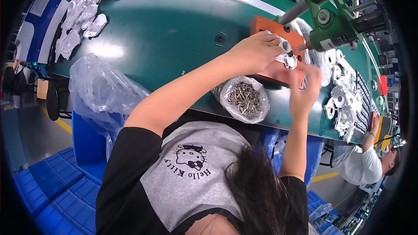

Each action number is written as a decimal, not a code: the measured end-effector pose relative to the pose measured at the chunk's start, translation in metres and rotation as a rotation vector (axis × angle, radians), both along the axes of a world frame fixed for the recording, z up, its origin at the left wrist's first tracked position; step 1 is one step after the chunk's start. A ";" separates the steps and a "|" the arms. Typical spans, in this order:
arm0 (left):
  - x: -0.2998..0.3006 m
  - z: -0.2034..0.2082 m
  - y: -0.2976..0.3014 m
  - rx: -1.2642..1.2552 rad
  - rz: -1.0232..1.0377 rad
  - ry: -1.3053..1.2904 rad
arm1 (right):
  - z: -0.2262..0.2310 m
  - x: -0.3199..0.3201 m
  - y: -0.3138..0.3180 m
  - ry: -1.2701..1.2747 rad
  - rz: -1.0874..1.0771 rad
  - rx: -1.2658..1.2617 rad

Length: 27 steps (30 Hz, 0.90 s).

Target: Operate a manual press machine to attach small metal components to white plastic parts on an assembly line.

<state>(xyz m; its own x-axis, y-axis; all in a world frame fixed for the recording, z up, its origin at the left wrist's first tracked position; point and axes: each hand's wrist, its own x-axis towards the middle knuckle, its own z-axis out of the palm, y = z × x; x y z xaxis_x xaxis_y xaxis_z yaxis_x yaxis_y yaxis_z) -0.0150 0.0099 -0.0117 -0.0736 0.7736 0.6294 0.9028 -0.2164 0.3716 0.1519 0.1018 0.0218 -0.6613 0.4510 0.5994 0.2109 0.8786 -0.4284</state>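
My left hand (257,53) grips a white plastic part (289,59) with a round opening, on top of an orange fixture block (261,24). Its fingers curl over the part's far side. Beside the block's right end, my right hand (305,89) is raised, its fingers smeared by motion, so whether they hold anything is unclear. Above the right side of the block stands a green machine head (327,24), its metal tip pointing toward the part. A clear plastic bag full of small metal pins (246,100) sits at the table's near edge, below my left hand.
White plastic parts are heaped at the far left (82,15) and at the right (342,98) of the green table (161,26). A few loose pins (221,33) lie beyond my left forearm. A blue bin (89,143) with clear plastic stands left. Another person (359,163) works at the right.
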 end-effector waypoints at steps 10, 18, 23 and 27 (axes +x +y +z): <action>0.001 0.000 0.003 -0.009 0.005 -0.004 | -0.016 0.006 -0.056 -0.357 0.494 0.028; 0.001 -0.001 0.003 -0.008 0.011 -0.005 | -0.001 0.007 -0.043 -0.397 0.512 -0.315; 0.000 0.003 0.001 -0.014 0.000 0.007 | 0.031 0.007 0.008 -0.125 0.212 -0.944; 0.002 -0.001 0.006 -0.025 0.008 0.017 | 0.011 -0.011 0.055 -0.031 0.083 -0.963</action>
<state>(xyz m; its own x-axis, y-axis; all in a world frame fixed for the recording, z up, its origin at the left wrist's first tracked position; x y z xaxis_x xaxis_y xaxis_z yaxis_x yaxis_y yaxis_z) -0.0134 0.0159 -0.0129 -0.0697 0.7885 0.6111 0.9106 -0.1998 0.3617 0.1408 0.1569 0.0328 -0.7226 0.6910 -0.0207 0.1871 0.1666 -0.9681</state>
